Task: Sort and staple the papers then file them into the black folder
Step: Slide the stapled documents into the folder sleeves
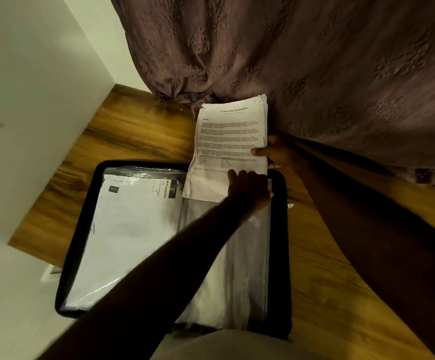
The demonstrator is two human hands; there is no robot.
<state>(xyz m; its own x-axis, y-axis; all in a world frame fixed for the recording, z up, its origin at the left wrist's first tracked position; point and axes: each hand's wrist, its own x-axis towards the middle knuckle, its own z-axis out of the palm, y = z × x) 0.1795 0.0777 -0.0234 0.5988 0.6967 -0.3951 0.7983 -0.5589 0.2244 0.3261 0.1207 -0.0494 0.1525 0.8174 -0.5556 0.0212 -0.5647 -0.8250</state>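
Black folder (278,229) open flat on wooden table (143,141), clear plastic sleeves (247,268) inside, left half holding printed sheets (133,224) under plastic. Stack of printed papers (230,141) at folder's far right corner, lower end over the right-hand sleeve, upper end reaching toward mauve patterned curtain (315,61); right hand (276,152) clamped on stack's right edge, thumb on top of the page. Left hand (248,189) across the folder, fingers together and flat on the stack's lower right corner, pressing rather than gripping.
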